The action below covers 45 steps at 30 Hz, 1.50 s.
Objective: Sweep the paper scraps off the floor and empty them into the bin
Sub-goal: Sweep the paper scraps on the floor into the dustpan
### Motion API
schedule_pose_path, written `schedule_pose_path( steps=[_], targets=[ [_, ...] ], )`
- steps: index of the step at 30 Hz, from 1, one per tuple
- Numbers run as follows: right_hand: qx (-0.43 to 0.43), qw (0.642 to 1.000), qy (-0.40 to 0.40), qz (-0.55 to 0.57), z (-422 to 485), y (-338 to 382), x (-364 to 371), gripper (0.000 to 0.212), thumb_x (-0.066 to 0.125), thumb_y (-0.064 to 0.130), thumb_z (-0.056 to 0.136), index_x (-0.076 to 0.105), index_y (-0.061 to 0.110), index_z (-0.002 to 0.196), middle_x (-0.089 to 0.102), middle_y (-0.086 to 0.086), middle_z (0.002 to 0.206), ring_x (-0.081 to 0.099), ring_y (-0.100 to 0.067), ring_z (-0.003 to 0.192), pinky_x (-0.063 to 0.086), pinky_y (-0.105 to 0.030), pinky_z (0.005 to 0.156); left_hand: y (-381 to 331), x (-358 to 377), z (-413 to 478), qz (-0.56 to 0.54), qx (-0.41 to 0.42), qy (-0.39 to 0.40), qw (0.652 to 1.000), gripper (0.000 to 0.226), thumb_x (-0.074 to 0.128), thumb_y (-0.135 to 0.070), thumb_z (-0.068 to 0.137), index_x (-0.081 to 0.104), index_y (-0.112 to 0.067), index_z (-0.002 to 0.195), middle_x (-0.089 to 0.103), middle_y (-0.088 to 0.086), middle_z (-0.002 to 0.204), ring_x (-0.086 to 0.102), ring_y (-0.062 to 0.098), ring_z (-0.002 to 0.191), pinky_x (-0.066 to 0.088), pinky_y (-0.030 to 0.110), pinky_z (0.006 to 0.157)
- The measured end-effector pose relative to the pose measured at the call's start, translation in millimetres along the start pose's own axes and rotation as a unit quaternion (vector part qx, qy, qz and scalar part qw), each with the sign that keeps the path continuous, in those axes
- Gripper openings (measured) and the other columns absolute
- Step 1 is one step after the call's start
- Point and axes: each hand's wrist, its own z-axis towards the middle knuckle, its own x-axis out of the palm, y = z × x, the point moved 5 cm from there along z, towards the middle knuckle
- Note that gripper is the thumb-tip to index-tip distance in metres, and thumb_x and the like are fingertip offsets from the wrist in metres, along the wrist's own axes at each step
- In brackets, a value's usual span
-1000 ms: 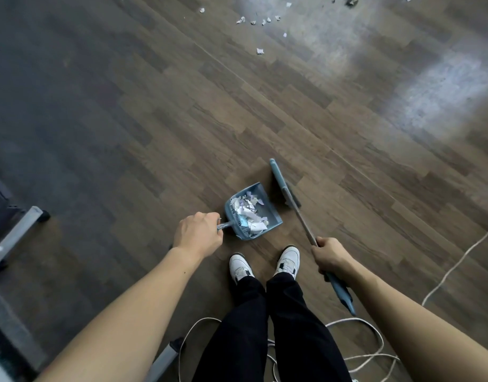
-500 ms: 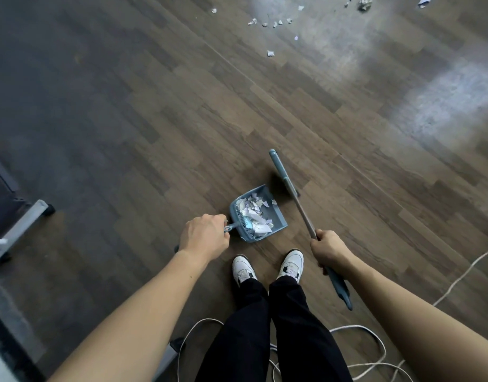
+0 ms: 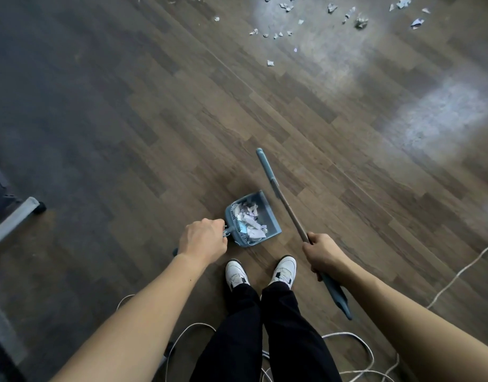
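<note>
Looks half done: holds a batch of paper scraps (image 3: 249, 221) in the dustpan (image 3: 271, 216), handle clasped in the left grip (image 3: 203, 241), broom (image 3: 288, 208) clasped in the right grip (image 3: 322, 253) beside the dustpan, with loose scraps (image 3: 276, 34) well beyond it, no bin in view.

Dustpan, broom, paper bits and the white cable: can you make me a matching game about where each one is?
Things
1. dustpan
2. broom
3. loose scraps
4. white cable

Places
A. gripped by the right hand
B. scattered far ahead, at the top of the picture
C. held in the left hand
D. lying in loops at the bottom of the picture

Right pairs: 1-C, 2-A, 3-B, 4-D
</note>
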Motion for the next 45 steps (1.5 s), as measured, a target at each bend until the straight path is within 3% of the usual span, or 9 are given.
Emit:
schedule_pose_path(
  steps=[5, 13, 17, 23, 35, 39, 45],
  targets=[
    [0.023, 0.999, 0.026, 0.000, 4.5, -1.8, 21.0, 0.029, 0.038, 0.007, 0.090, 0.060, 0.003, 0.109, 0.052, -0.011, 0.069, 0.050, -0.021, 0.048, 0.045, -0.025, 0.038, -0.2, -0.7, 0.2, 0.001, 0.003, -0.003, 1.000, 0.023, 0.051, -0.031, 0.090, 0.062, -0.021, 0.107, 0.068, 0.007, 0.103, 0.064, 0.031, 0.098, 0.048, 0.036, 0.080],
    [0.028, 0.998, 0.048, 0.009, -19.1, 1.8, 15.0, 0.020, 0.036, 0.005, 0.090, 0.054, 0.010, 0.081, 0.047, -0.010, 0.067, 0.044, -0.019, 0.040, 0.040, -0.023, 0.036, -1.5, -2.1, -1.5, -0.009, 0.000, 0.040, 0.999, 0.022, 0.053, -0.021, 0.087, 0.058, -0.021, 0.109, 0.068, 0.008, 0.105, 0.064, 0.031, 0.098, 0.048, 0.036, 0.079],
    [0.030, 0.999, 0.025, 0.018, -22.0, 16.1, -3.6, 0.024, 0.037, 0.005, 0.092, 0.060, 0.000, 0.098, 0.048, -0.011, 0.068, 0.045, -0.018, 0.038, 0.042, -0.023, 0.035, 0.7, -11.4, -1.6, -0.021, 0.007, 0.035, 0.999, 0.019, 0.050, -0.017, 0.086, 0.059, -0.021, 0.102, 0.068, 0.007, 0.102, 0.064, 0.031, 0.096, 0.048, 0.035, 0.076],
    [0.013, 0.999, -0.009, 0.052, -16.4, 49.1, -36.1, 0.026, 0.039, 0.008, 0.095, 0.062, 0.002, 0.107, 0.049, -0.012, 0.071, 0.047, -0.017, 0.039, 0.043, -0.024, 0.036, 13.4, -46.4, 23.3, -0.076, -0.027, -0.005, 0.997, 0.020, 0.053, -0.021, 0.087, 0.061, -0.020, 0.105, 0.067, 0.010, 0.102, 0.063, 0.033, 0.097, 0.048, 0.037, 0.080],
    [-0.010, 0.994, -0.034, 0.103, 69.2, 117.4, -142.5, 0.024, 0.039, 0.006, 0.092, 0.060, -0.002, 0.102, 0.046, -0.013, 0.069, 0.044, -0.021, 0.041, 0.038, -0.021, 0.035, -12.8, -135.9, 147.9, -0.108, -0.080, -0.056, 0.989, 0.019, 0.056, -0.034, 0.090, 0.061, -0.019, 0.101, 0.067, 0.010, 0.097, 0.062, 0.035, 0.093, 0.049, 0.037, 0.076],
    [-0.014, 0.996, -0.033, 0.085, 101.8, 145.8, -189.5, 0.019, 0.039, 0.009, 0.092, 0.058, 0.007, 0.092, 0.047, -0.009, 0.067, 0.046, -0.019, 0.042, 0.039, -0.021, 0.036, -16.7, -170.5, 203.8, -0.134, -0.113, -0.070, 0.982, 0.021, 0.057, -0.032, 0.089, 0.063, -0.021, 0.105, 0.067, 0.012, 0.100, 0.061, 0.036, 0.095, 0.052, 0.037, 0.080],
    [-0.008, 0.997, -0.029, 0.068, 143.0, 195.4, -236.3, 0.027, 0.037, 0.008, 0.092, 0.059, 0.004, 0.106, 0.050, -0.011, 0.068, 0.047, -0.021, 0.046, 0.041, -0.021, 0.036, -18.7, -218.6, 257.5, -0.152, -0.151, -0.079, 0.973, 0.024, 0.055, -0.031, 0.089, 0.064, -0.023, 0.109, 0.066, 0.012, 0.103, 0.061, 0.036, 0.097, 0.051, 0.038, 0.081]
  ],
)
